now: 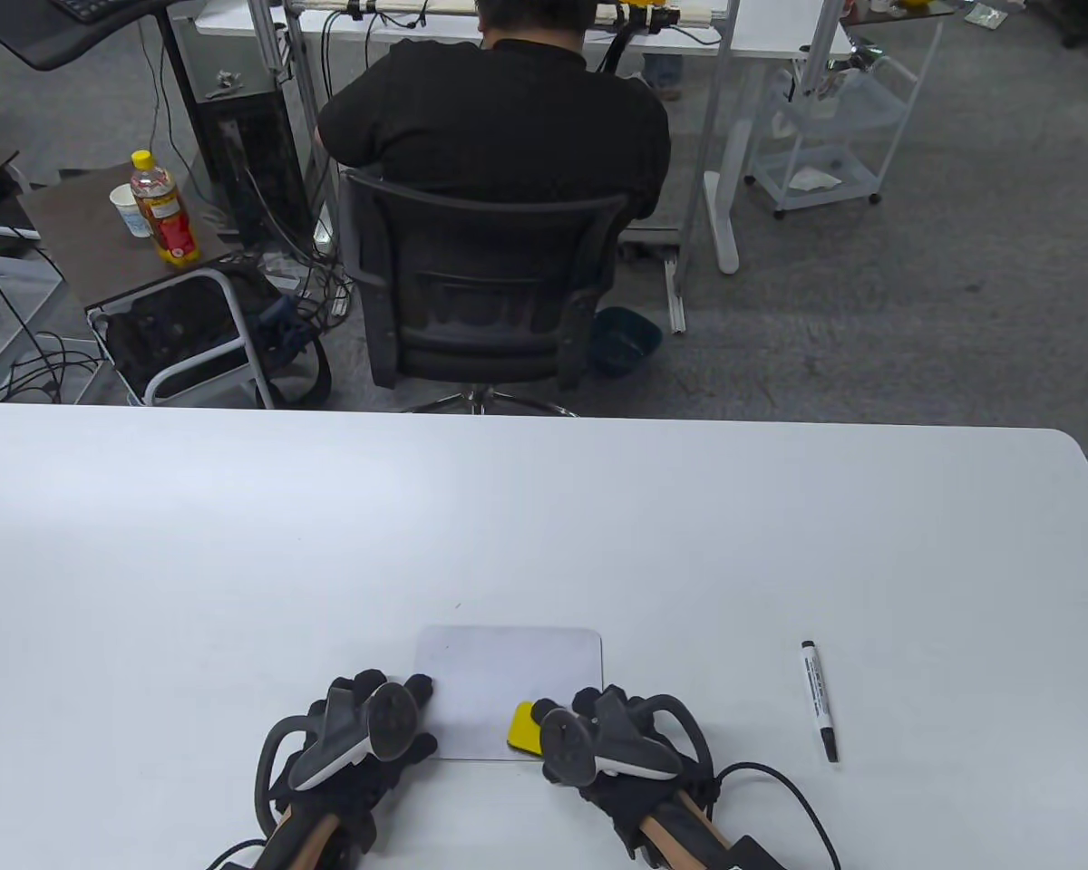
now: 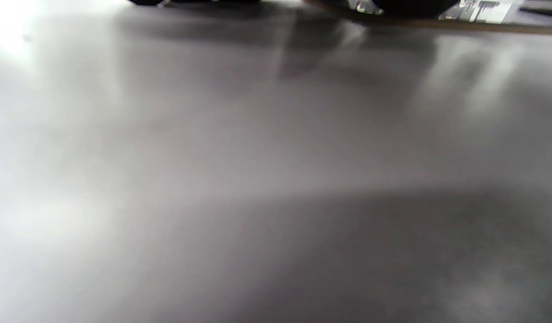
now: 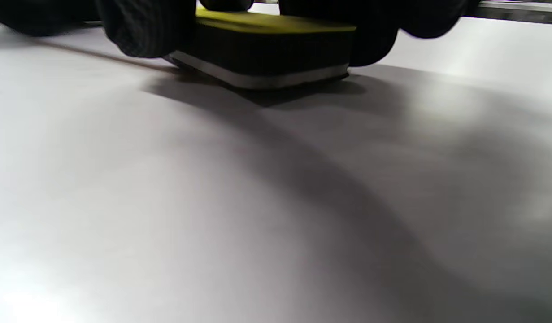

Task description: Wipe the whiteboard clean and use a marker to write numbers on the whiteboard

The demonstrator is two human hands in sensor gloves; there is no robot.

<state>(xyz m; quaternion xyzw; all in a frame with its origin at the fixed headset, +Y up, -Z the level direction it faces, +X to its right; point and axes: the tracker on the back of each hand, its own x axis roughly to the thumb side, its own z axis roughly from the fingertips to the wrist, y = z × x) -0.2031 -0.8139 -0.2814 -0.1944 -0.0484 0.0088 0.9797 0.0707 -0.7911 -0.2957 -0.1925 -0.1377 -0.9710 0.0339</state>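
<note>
A small white whiteboard (image 1: pixel 508 675) lies flat near the table's front edge, and its surface looks blank. My right hand (image 1: pixel 589 716) grips a yellow-topped eraser (image 1: pixel 524 728) at the board's near right corner; in the right wrist view the eraser (image 3: pixel 267 54) sits flat on the surface with gloved fingers (image 3: pixel 141 31) curled over both of its sides. My left hand (image 1: pixel 372 716) rests at the board's left edge with fingertips touching it. A black and white marker (image 1: pixel 819 700) lies capped on the table to the right of the board. The left wrist view shows only blurred table surface.
The white table (image 1: pixel 236 544) stretches wide beyond the board. Behind its far edge a person sits in a black office chair (image 1: pixel 480 290) with their back to me. A cart with a bottle (image 1: pixel 165 210) stands at the far left.
</note>
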